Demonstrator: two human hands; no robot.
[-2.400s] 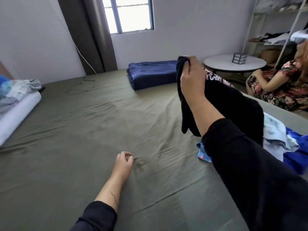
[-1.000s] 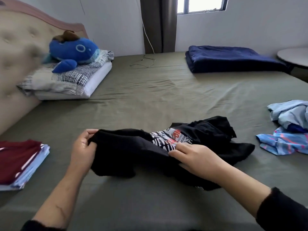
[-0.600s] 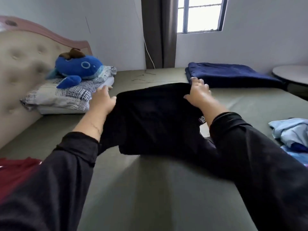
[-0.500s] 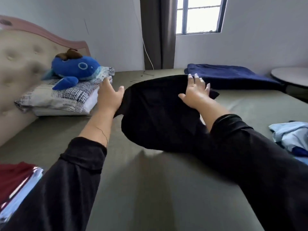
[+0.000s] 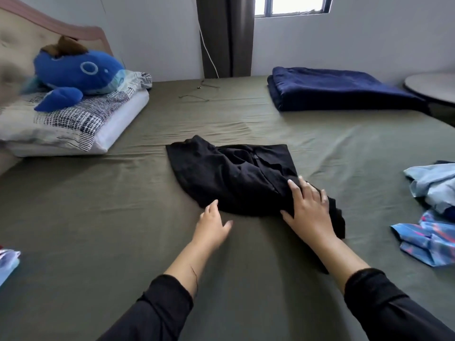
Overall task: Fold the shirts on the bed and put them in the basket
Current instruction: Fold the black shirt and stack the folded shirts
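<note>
A black shirt point(image 5: 236, 175) lies rumpled and spread out on the olive bed sheet point(image 5: 98, 217), in the middle of the bed. My right hand point(image 5: 307, 207) rests flat on the shirt's near right part with its fingers spread. My left hand point(image 5: 213, 222) hovers open just at the shirt's near left edge, fingers straight; whether it touches the cloth I cannot tell. More unfolded shirts, a light blue one point(image 5: 433, 183) and a blue patterned one point(image 5: 428, 238), lie at the right edge. No basket is in view.
A folded navy blanket point(image 5: 337, 89) lies at the far right of the bed. Pillows point(image 5: 73, 124) with a blue plush whale point(image 5: 73, 72) sit by the headboard at the left. A corner of folded clothes point(image 5: 7, 259) shows at the left edge. A round table point(image 5: 433, 88) stands beyond the bed.
The black shirt, held up in the air by both hands half a second ago, now lies on the bed. Both hands have let go of its upper edge and come down near me.
</note>
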